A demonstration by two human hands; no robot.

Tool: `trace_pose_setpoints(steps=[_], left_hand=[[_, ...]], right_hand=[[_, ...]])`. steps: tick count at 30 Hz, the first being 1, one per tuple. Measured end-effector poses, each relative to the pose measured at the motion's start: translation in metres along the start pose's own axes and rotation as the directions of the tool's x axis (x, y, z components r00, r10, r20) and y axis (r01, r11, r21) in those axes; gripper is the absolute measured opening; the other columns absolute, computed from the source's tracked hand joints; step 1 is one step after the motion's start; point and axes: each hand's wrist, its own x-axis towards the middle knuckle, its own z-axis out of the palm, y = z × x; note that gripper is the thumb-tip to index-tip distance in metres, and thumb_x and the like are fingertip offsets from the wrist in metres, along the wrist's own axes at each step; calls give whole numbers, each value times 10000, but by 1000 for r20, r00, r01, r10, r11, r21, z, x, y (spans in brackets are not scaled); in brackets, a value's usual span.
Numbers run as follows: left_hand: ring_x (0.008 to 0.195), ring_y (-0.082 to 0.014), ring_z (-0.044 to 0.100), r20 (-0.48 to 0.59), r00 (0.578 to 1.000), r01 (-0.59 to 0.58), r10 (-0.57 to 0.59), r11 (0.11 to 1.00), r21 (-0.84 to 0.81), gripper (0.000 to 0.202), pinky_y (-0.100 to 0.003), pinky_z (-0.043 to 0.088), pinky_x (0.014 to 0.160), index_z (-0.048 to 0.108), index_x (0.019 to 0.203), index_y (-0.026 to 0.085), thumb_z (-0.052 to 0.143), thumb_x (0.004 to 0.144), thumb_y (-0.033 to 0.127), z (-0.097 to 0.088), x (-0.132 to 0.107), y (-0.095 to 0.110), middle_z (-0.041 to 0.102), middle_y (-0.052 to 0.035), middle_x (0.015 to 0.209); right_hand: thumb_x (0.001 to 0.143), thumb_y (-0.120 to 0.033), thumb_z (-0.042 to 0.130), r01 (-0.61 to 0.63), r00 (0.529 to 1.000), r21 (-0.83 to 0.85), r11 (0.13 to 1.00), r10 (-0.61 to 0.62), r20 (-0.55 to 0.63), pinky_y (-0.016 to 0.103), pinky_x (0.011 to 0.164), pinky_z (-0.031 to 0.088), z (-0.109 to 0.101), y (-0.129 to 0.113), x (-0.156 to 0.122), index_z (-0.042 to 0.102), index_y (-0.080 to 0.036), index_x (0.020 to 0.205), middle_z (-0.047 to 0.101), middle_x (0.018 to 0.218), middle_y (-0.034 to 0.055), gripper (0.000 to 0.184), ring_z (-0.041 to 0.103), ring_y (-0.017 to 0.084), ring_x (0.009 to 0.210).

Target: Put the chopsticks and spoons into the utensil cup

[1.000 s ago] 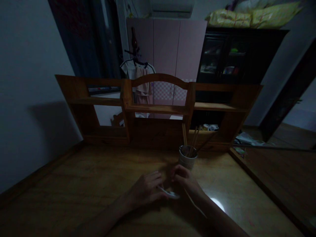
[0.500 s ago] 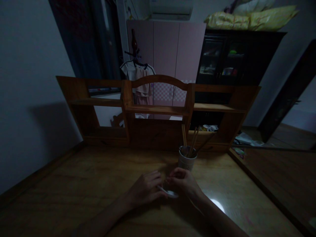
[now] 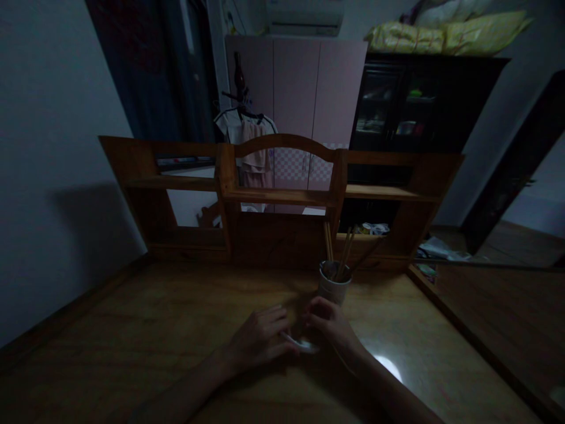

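Note:
My left hand point(image 3: 261, 337) is closed with its thumb and fingers around a small white spoon point(image 3: 305, 346), held low over the wooden table point(image 3: 176, 330). The spoon's wider end points right, under my right hand. My right hand point(image 3: 329, 323) has its fingers curled into a pinch just in front of a pale cup point(image 3: 334, 290); whatever sits between the fingertips is too dark to make out. Wooden chopsticks point(image 3: 346, 253) and other utensils lean in the cup. A thin pale line point(image 3: 345, 362) shows beside my right wrist.
A wooden shelf unit point(image 3: 282, 196) runs along the table's far edge, close behind the cup. A white wall point(image 3: 53, 176) borders the left side. A raised wooden edge point(image 3: 459, 321) runs down the right. Lamp glare point(image 3: 387, 368) lies by my right forearm.
My right hand has shifted slightly up and away from my left hand, its fingertips a little farther from the spoon. My left hand and the spoon have barely moved.

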Motion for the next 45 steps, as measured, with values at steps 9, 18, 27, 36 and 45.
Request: trace_pose_setpoints(steps=[9,18,27,36,45], left_hand=[[749,-174,552,-29,1000,-5,6,1000,12,329,-273,407,619,609,818,169,643,818,496,1,-1,0,600,-28,787],[793,-183,565,-19,1000,-4,4,1000,-15,311,-273,424,654,617,829,169,633,832,479,-1,1,1,614,-39,822],[731,-157,536,-104,983,139,-149,985,-103,253,-251,408,650,598,748,168,622,857,395,-2,0,-7,567,-15,747],[504,-95,471,-28,792,491,-609,664,-564,321,-188,357,490,571,739,161,583,844,464,2,4,-42,488,55,584],[747,-138,561,-17,903,365,-430,785,-500,419,-203,448,556,643,889,155,365,965,459,-9,5,-28,577,-35,878]], right_hand=[[722,-298,690,-1,999,-137,991,-5,-46,232,522,441,-1,-1,0,654,-165,801,608,570,-22,158,549,122,516],[683,-286,763,-25,999,-106,994,29,29,293,700,503,4,-9,-6,705,-181,971,720,879,54,312,658,208,803],[878,-642,450,-131,988,-81,988,136,69,309,740,489,10,-23,-14,751,-150,832,724,852,85,579,661,228,821],[722,-506,743,-81,990,-11,997,82,114,327,697,523,7,-17,-10,682,-157,976,708,887,76,435,685,235,774],[880,-410,605,227,974,-385,895,-203,102,286,609,514,22,-65,-43,687,-183,955,706,737,55,253,686,215,632]])
